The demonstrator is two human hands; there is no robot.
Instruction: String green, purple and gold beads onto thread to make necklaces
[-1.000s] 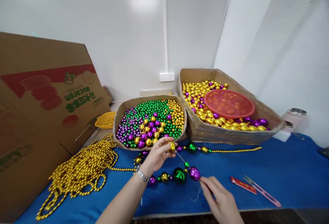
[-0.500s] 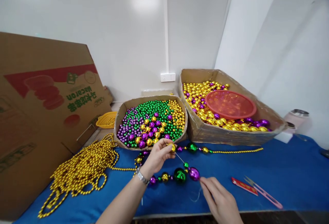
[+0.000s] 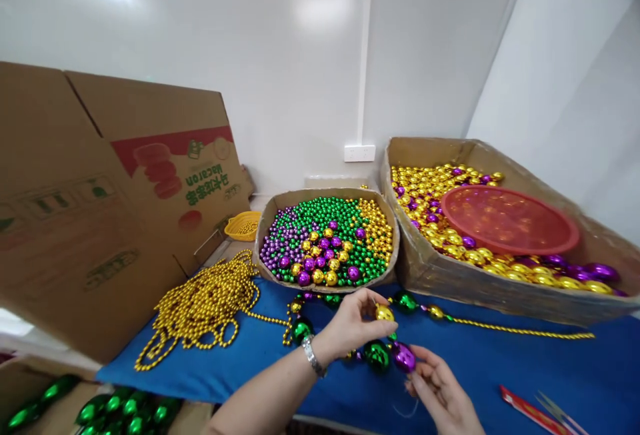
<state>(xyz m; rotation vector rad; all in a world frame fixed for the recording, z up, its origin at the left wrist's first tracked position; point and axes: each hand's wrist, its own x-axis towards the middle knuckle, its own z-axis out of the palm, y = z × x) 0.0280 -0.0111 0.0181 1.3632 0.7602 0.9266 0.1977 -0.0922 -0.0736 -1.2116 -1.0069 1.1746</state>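
Observation:
My left hand, with a metal watch on its wrist, pinches a shiny gold bead. Just below that bead, a small green bead shows partly beside a large purple bead. The fingers of my right hand close on the purple bead's lower right side, where a loose thread end hangs. A large green bead sits to the left on the same strand. Behind my hands, more of the bead strand lies on the blue cloth, ending in a gold twisted-looking length.
A carton of small beads stands behind my hands. Right of it, a bigger carton holds gold and purple beads and a red basin. Gold bead chains lie left. Scissors-like pink snips and a red packet lie at right.
The view has swung left, bringing green ornaments into the lower left corner. My left hand has brought the gold bead down close to the green and purple beads, closing the gap of bare thread.

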